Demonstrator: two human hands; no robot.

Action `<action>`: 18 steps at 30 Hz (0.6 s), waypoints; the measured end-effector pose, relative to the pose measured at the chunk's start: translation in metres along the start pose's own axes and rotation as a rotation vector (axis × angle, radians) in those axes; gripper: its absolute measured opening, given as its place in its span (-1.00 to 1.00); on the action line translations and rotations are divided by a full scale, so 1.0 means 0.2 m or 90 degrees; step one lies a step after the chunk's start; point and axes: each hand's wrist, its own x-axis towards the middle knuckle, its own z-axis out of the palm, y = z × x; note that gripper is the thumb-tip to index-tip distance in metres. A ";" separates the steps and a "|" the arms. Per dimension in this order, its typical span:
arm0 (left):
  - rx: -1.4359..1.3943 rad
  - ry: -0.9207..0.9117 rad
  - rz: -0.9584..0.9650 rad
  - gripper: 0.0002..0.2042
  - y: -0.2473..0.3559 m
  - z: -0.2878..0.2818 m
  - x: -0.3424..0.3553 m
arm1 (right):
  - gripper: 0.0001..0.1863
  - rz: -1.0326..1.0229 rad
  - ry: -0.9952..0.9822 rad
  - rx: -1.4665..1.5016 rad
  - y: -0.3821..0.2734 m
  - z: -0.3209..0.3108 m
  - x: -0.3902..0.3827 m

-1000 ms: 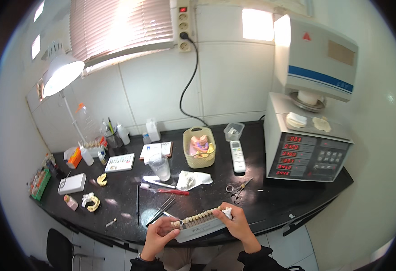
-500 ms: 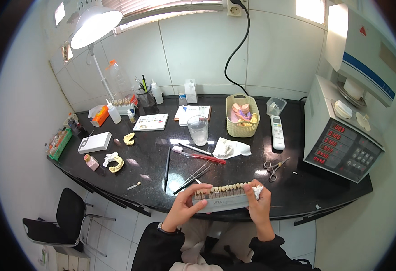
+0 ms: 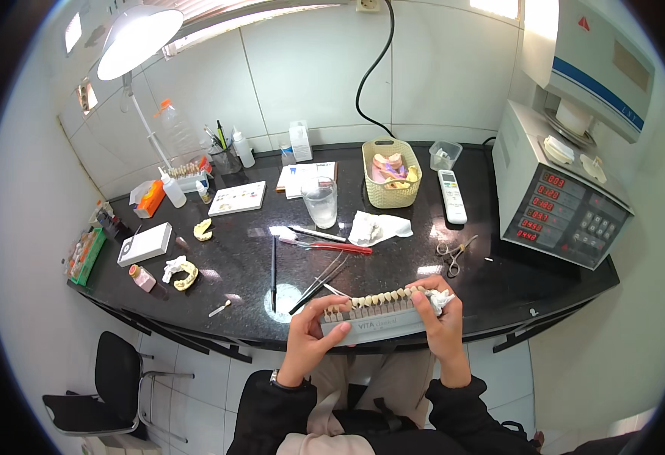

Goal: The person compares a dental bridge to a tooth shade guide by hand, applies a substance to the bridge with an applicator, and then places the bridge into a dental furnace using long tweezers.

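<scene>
Between my two hands, a dental shade guide (image 3: 376, 327) with a row of tooth-coloured tabs is held over the front edge of the dark counter. My left hand (image 3: 308, 337) grips its left end, thumb along the front face and fingers behind. At the other end, my right hand (image 3: 442, 326) closes round it with the thumb in front, and a crumpled white tissue (image 3: 440, 301) sticks out by its fingers. The guide tilts, its right end a little higher. Just beyond it lie tweezers (image 3: 323, 280).
A red-handled toothbrush (image 3: 338, 246), a glass (image 3: 320, 203) and scissor-like forceps (image 3: 454, 254) lie or stand farther back. A yellow basket (image 3: 390, 199) holds dental models. Left are a dental cast (image 3: 186, 277) and a small bottle (image 3: 142, 278); right, a furnace-like machine (image 3: 552, 197) with red displays.
The whole view has shifted, so the counter's things sit farther left and higher. Both hands still hold the shade guide, whose right end has risen slightly.
</scene>
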 end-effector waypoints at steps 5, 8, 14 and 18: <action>0.010 0.004 0.005 -0.61 0.07 0.00 -0.05 | -0.74 -0.087 0.039 -0.051 -0.02 0.04 -0.07; -0.016 -0.017 -0.001 -0.62 0.09 -0.03 -0.06 | -0.73 -0.001 -0.005 -0.056 -0.14 0.01 -0.08; -0.048 -0.049 -0.025 -0.64 0.11 -0.07 -0.06 | -0.82 -0.120 -0.148 -0.239 -0.21 -0.07 0.00; -0.046 -0.043 -0.018 -0.65 0.10 -0.10 -0.06 | -0.81 -0.072 -0.154 -0.300 -0.26 -0.03 0.02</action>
